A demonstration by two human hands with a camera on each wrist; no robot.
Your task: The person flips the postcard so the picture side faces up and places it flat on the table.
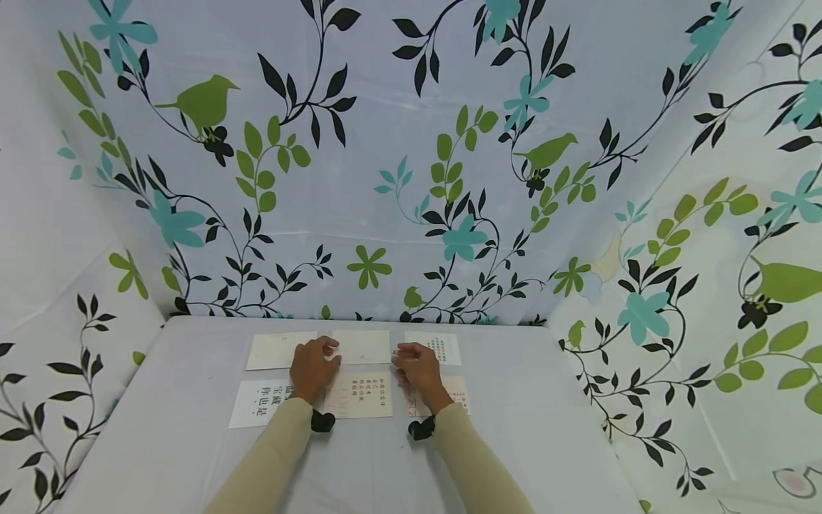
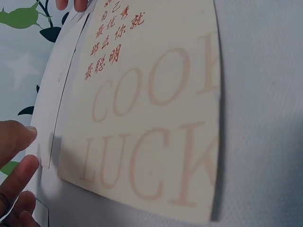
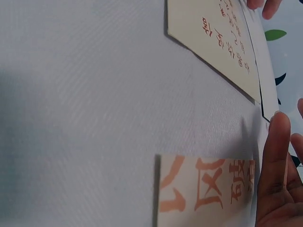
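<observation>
Paper cards lie flat in two rows. My left hand hovers at the left edge of the far middle card, thumb and fingers apart. My right hand is by that card's right edge, its fingers loosely bent around no visible object; contact with the card cannot be told. Nearer me is the cream middle card, with red characters and faint "LUCK" lettering in the left wrist view. The near right card, bearing large orange characters in the right wrist view, is partly under my right hand's outline.
A white card with black characters lies near left, a cream card far left, and another printed card far right. The white-covered table meets a leaf-and-bird patterned curtain at its back edge.
</observation>
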